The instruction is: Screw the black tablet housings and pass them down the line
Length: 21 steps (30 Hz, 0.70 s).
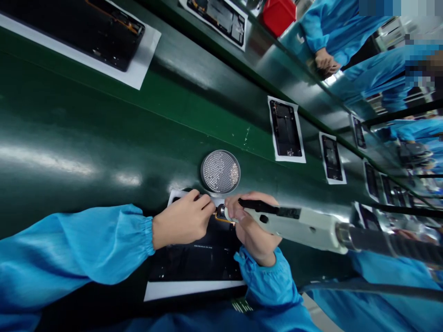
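My right hand [254, 226] is wrapped round a pale electric screwdriver [301, 226], its black lever on top and its tip pointing left. That tip is over the upper part of a black device panel [200, 260], which lies on a white sheet [162, 291]. Beside the tip, my left hand [187, 219] rests on the panel's top edge with its fingers bent together; whatever they pinch is hidden. Just beyond both hands stands a round metal dish [220, 172] with a dimpled surface, small shiny pieces at its right side. An orange strip shows near the tip.
A large device panel [86, 32] lies at the upper left. More devices on white sheets, one [285, 129] nearest, line the green bench [138, 124] to the right. Across stand people in blue, one with hands [326, 62] together, near a red bin [278, 16].
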Tool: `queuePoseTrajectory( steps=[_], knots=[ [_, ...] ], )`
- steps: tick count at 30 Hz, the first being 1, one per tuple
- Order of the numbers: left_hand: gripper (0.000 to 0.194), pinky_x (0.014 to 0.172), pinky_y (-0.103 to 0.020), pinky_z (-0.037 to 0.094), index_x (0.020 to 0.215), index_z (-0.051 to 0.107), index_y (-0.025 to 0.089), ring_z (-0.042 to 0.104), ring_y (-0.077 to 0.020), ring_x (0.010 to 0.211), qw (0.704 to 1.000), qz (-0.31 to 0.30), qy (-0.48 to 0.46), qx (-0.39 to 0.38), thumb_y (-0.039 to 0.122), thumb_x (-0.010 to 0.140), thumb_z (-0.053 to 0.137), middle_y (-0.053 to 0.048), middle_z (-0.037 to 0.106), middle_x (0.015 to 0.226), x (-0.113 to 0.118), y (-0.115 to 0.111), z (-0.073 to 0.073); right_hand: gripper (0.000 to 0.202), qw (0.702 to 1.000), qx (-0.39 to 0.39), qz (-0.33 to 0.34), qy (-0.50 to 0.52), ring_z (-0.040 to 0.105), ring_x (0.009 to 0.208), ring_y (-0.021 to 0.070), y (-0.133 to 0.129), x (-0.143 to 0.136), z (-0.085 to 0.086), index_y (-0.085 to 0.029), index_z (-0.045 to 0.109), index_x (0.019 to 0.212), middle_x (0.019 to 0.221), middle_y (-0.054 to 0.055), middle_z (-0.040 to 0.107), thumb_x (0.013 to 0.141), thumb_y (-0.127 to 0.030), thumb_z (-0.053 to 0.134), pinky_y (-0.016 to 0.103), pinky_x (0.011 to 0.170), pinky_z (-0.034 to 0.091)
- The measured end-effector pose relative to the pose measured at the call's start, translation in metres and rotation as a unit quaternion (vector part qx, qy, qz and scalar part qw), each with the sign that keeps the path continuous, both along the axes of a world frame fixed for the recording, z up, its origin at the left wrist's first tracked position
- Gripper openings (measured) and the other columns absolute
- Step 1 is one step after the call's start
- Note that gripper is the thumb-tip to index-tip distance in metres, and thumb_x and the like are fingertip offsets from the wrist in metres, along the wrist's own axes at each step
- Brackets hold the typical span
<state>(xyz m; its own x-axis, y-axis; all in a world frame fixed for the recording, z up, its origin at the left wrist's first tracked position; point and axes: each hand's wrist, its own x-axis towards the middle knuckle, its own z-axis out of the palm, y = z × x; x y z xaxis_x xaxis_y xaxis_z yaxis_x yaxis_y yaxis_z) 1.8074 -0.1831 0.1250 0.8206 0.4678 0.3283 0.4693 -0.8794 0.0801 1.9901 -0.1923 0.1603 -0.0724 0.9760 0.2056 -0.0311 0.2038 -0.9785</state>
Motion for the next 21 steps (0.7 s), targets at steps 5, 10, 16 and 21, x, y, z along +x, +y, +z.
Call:
queuePoseTrajectory(
  steps=[5,10,16,21],
  knots=[
    [0.025,0.063,-0.038,0.036,0.078,0.071,0.01,0.056,-0.0256,0.08,1.0,0.013,-0.013,-0.007,0.012,0.095,0.053,-0.013,0.065,0.088,0.001,-0.004,0.0,0.024,1.0,0.013,0.014,0.01,0.06,0.062,0.0156,0.001,-0.004,0.0,-0.027,0.062,0.105,0.068,-0.004,0.057,0.087,-0.012,0.062,0.035,0.062,0.053],
    [0.026,0.07,-0.041,0.042,0.084,0.072,0.008,0.058,-0.0254,0.082,0.999,0.031,-0.038,-0.006,0.011,0.098,0.051,-0.014,0.068,0.092,0.001,-0.008,-0.004,0.019,1.0,0.003,0.018,-0.003,0.059,0.064,0.0157,0.001,-0.005,-0.004,-0.025,0.062,0.1,0.069,-0.003,0.058,0.087,-0.01,0.061,0.035,0.065,0.052],
    [0.025,0.076,-0.042,0.046,0.094,0.073,0.005,0.06,-0.0259,0.084,0.998,0.03,-0.059,-0.002,0.013,0.1,0.049,-0.013,0.067,0.09,-0.001,-0.008,-0.009,0.027,1.0,0.007,0.023,0.007,0.063,0.069,0.0171,-0.003,-0.001,-0.002,-0.026,0.063,0.108,0.074,-0.002,0.062,0.087,-0.009,0.062,0.038,0.068,0.053],
    [0.026,0.078,-0.043,0.047,0.106,0.071,0.005,0.062,-0.028,0.091,0.998,0.013,-0.058,-0.007,0.014,0.1,0.048,-0.015,0.068,0.097,-0.002,-0.008,-0.011,0.03,0.994,0.084,-0.054,0.046,0.064,0.074,0.0188,0.024,0.001,0.017,-0.025,0.069,0.106,0.074,-0.001,0.063,0.081,-0.01,0.065,0.042,0.073,0.056]
  ],
)
